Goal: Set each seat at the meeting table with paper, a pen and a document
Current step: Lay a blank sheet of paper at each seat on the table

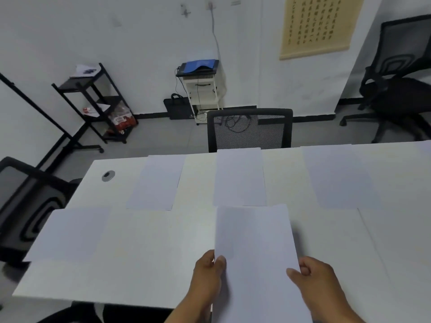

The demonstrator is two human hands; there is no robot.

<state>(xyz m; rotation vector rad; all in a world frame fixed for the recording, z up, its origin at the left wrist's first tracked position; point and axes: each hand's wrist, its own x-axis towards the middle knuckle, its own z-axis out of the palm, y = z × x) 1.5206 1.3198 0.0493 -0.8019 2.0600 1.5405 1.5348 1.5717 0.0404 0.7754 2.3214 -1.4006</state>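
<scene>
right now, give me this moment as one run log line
phase: laying paper | left hand: pinches held sheet | right hand: pinches same sheet | table: four sheets laid | pens, documents: none visible

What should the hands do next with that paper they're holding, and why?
Probably lay it flat on the table right in front. Both the left hand and the right hand pinch the held sheet by its side edges. Three sheets already lie along the far side and one at near left, but this near spot has none yet.
</scene>
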